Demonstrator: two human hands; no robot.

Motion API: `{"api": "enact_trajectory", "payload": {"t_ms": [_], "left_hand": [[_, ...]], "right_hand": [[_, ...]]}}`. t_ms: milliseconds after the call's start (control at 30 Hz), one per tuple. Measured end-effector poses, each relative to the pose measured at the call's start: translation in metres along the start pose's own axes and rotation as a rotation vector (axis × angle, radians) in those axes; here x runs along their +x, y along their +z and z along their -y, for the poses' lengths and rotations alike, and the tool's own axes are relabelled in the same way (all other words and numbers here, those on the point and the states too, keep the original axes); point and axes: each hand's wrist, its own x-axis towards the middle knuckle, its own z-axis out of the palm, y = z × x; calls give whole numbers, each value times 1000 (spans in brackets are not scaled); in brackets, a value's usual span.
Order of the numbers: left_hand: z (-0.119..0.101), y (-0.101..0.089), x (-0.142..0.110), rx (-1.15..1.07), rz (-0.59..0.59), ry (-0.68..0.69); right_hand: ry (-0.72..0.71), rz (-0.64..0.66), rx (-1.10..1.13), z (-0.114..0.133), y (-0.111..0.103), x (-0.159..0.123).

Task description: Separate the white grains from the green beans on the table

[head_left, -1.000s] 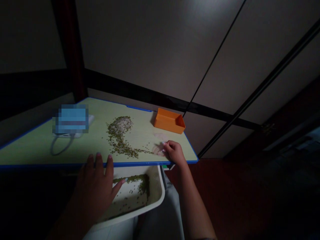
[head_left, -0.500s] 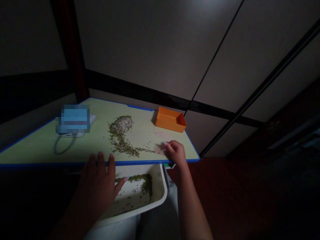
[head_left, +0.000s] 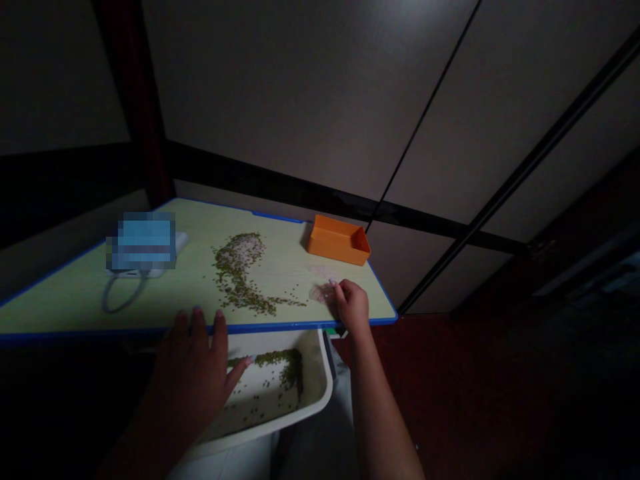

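Observation:
My right hand (head_left: 352,305) is closed over the right part of the pale green tabletop (head_left: 185,300), thumb and fingers pressed together; whether anything small is between them I cannot make out. Close by its fingertips is a pinkish-brown patch (head_left: 321,293) on the surface. A curved trail of green beans (head_left: 245,293) runs left from there to a heap mixed with whitish grains (head_left: 240,252). My left hand (head_left: 197,360) lies with fingers spread at the table's front edge, over a white basin (head_left: 323,383). Green beans (head_left: 287,367) lie scattered inside the basin, mostly along its far side.
An orange open box (head_left: 335,243) stands at the back right of the table. At the left is a pixelated blue-screened device (head_left: 143,243) with a looped cable (head_left: 107,300). Cabinet panels (head_left: 300,100) rise behind the table's blue edge.
The fingers of my right hand have lifted slightly up and away from the pinkish-brown patch. My left hand stays in place at the table edge. The view shifts a little.

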Motion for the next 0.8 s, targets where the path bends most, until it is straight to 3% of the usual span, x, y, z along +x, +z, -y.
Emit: {"api": "enact_trajectory", "payload": {"t_ms": [333, 800], "left_hand": [[-1, -2, 0, -118, -26, -6], [-2, -7, 0, 17, 8, 5]], "right_hand": [[-127, 79, -289, 10, 1, 2], [-197, 189, -116, 13, -6, -1]]}}
